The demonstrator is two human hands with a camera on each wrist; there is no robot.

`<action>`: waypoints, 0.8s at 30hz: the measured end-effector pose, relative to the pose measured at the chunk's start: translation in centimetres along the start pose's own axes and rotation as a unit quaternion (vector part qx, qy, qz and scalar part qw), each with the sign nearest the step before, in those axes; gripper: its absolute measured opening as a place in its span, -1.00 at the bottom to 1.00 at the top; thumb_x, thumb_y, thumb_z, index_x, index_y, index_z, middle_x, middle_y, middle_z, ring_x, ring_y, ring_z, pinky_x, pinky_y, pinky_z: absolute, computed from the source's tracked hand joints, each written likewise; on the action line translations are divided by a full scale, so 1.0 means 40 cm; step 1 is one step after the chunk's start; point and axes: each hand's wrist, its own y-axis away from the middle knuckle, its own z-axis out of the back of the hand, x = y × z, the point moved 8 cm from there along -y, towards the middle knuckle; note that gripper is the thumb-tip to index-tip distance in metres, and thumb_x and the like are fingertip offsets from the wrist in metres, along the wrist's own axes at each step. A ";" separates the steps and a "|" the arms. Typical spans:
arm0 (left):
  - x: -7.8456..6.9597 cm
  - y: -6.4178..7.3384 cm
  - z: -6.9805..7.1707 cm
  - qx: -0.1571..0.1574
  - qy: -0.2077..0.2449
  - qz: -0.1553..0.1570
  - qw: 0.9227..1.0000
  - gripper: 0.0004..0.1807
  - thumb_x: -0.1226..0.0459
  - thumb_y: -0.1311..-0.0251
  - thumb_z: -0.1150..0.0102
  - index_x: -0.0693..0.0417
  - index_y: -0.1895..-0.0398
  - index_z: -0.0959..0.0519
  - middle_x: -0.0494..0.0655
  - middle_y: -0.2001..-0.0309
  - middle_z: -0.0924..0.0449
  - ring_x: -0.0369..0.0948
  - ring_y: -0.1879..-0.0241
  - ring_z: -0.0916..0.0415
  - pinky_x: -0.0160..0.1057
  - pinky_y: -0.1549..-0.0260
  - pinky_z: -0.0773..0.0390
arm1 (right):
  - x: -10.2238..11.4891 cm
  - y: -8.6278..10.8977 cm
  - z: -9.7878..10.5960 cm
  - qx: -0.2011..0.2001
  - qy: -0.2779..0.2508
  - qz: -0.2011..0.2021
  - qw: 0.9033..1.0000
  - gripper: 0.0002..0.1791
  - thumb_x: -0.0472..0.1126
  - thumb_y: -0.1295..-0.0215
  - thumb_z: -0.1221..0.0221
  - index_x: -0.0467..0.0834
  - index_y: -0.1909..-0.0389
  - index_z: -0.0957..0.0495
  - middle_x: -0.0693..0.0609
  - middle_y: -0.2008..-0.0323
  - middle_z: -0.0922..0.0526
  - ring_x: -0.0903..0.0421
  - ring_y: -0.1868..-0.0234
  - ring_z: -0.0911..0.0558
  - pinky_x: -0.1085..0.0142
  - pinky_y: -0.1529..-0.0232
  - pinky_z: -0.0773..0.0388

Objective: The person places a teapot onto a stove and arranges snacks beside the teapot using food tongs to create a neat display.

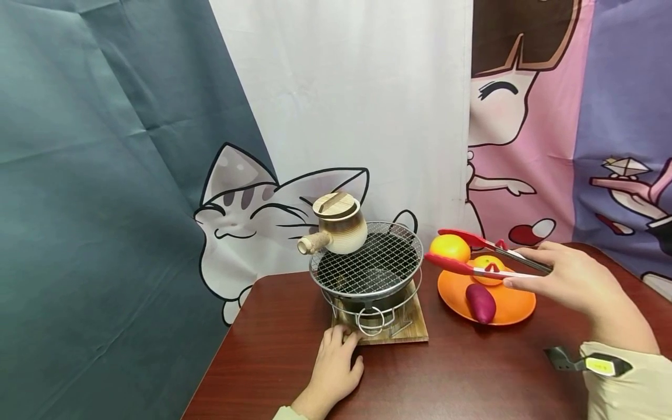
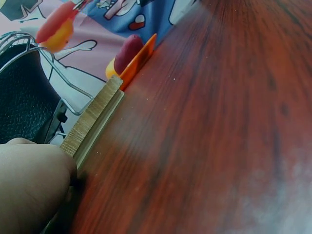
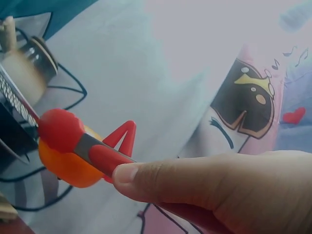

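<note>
My right hand (image 1: 583,280) grips red-tipped tongs (image 1: 455,265). Between the tongs' tips is an orange (image 1: 450,248), raised above the table in the left wrist view. Below and beside it, an orange plate (image 1: 511,315) bears a second orange (image 1: 485,265) and a purple sweet potato (image 1: 480,303). My left hand (image 1: 333,370) lies at the front left corner of a wooden board (image 1: 417,326), fingertips on its edge and thumb apart from it. On this board stands a round stove with a wire grill (image 1: 367,268) on top.
A small clay teapot (image 1: 346,236) with a wooden lid and side handle sits on the grill's left part. Wire rings and handles stick out around the stove. Behind the dark red table (image 1: 420,379) hangs a printed cloth (image 1: 341,116).
</note>
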 end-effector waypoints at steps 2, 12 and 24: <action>0.000 0.000 0.000 0.001 0.000 0.001 1.000 -0.55 0.22 0.07 -0.35 -0.14 0.00 -0.63 -0.07 0.01 -0.39 -0.05 -0.06 -0.32 0.01 -0.03 -0.40 | 0.013 -0.003 -0.002 0.000 -0.003 -0.003 1.000 -0.08 0.44 -0.02 -0.33 -0.12 -0.27 -0.57 -0.37 -0.19 -0.47 -0.40 -0.10 -0.47 -0.37 0.05 -0.38; -0.003 0.002 -0.001 0.003 -0.003 0.002 1.000 -0.55 0.22 0.07 -0.34 -0.13 0.00 -0.63 -0.07 0.01 -0.39 -0.05 -0.06 -0.32 0.01 -0.05 -0.40 | 0.037 -0.012 -0.001 0.003 0.019 -0.019 1.000 0.01 0.52 -0.02 -0.25 -0.14 -0.32 -0.51 -0.20 -0.03 -0.56 -0.25 0.06 -0.53 -0.20 0.22 -0.47; -0.003 0.001 0.000 0.003 -0.004 0.003 1.000 -0.54 0.22 0.07 -0.34 -0.14 -0.01 -0.63 -0.06 0.00 -0.39 -0.05 -0.06 -0.32 0.01 -0.04 -0.41 | 0.057 -0.014 0.003 -0.006 0.017 -0.012 1.000 -0.02 0.52 0.00 -0.27 -0.13 -0.27 -0.56 -0.04 0.18 -0.56 -0.10 0.20 -0.55 0.15 0.41 -0.40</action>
